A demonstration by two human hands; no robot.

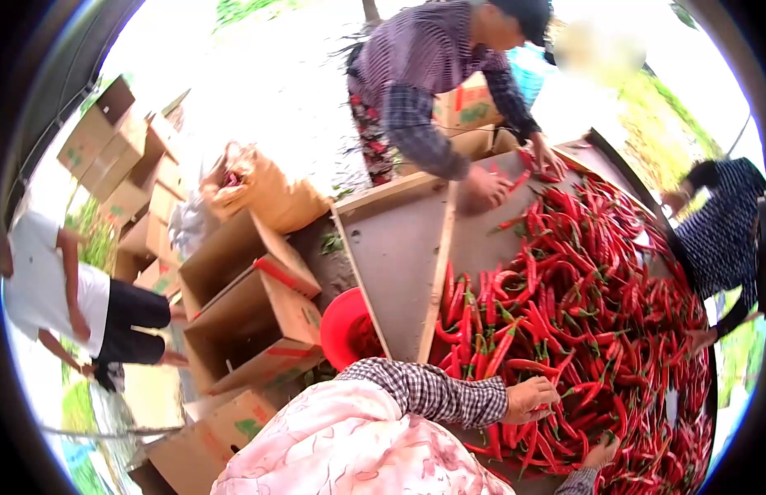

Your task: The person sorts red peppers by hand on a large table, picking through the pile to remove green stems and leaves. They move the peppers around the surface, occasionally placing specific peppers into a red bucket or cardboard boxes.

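Observation:
A thick heap of long red chili peppers [598, 330], many with green stems, covers the board of the sorting table [490, 235]. My left hand [529, 401], in a checked sleeve, rests on the near side of the heap. Its fingers are curled round red chili peppers, partly hidden under them. Lower and farther right, my right hand [601, 452] reaches into the same heap. Its fingers are bent together at a chili pepper with a green stem; the fingertips are partly covered.
Across the table a person [420, 91] handles chili peppers with both hands. Another person [725, 223] works at the right edge. Left are open cardboard boxes [259, 330], a red bucket [338, 330], a full orange sack [276, 194] and a standing person [61, 280]. A wooden strip [439, 272] divides the table.

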